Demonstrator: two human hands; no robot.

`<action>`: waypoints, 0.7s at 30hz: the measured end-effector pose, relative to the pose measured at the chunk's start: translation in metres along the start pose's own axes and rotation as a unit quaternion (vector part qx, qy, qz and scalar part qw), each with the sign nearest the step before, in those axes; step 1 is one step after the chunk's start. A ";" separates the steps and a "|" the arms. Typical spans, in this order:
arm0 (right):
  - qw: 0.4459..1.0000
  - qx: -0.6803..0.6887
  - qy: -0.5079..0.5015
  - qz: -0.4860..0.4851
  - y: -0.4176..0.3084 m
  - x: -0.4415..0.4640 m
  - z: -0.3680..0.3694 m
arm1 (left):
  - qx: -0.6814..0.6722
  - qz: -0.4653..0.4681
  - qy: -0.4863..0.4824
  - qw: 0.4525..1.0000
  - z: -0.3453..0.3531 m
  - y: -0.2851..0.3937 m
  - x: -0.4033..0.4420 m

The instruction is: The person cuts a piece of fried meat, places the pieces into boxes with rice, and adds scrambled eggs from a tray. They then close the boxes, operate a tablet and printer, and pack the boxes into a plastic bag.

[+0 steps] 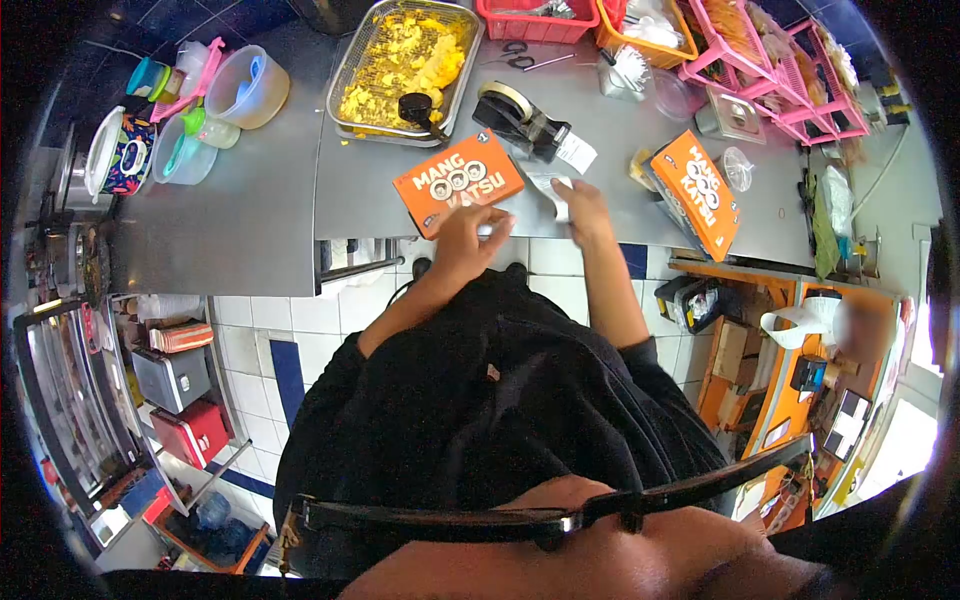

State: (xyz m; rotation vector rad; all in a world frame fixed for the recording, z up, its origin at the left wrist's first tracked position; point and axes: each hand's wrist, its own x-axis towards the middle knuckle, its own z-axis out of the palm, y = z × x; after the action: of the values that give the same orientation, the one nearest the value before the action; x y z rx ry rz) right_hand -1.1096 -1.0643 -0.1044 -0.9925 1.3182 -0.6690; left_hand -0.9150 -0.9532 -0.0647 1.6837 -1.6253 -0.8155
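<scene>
My left hand (pixel 466 243) is at the near edge of the counter, in front of an orange "Mang Katsu" box (pixel 437 185). Its fingers curl round a small white thing (pixel 486 230) too little shown to name. Just right of the box, my right hand (pixel 590 212) pinches a curled white paper slip (pixel 548 188). Behind both hands sits a black tape dispenser (pixel 540 133), with a printed white paper (pixel 576 152) beside it. A second orange box (pixel 697 190) stands tilted on the counter to the right.
At the back, a metal tray (pixel 335 118) holds yellow crumbs and a black scoop (pixel 415 107). Scissors (pixel 516 55), a red basket (pixel 540 25), an orange basket (pixel 650 45) and pink racks (pixel 770 85) line the rear. Plastic tubs (pixel 245 88) stand left. The steel counter (pixel 270 200) ends before my body.
</scene>
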 end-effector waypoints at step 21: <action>0.937 -0.236 -0.217 -0.140 -0.077 0.088 -0.024 | 0.147 0.129 -0.027 0.980 -0.065 -0.042 0.079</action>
State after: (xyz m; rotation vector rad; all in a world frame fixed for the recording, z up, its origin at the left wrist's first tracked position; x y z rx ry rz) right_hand -1.1086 -1.1807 -0.0770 -1.6373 0.9647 -0.3094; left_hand -0.8346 -1.0291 -0.0599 1.6051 -2.0325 -0.5150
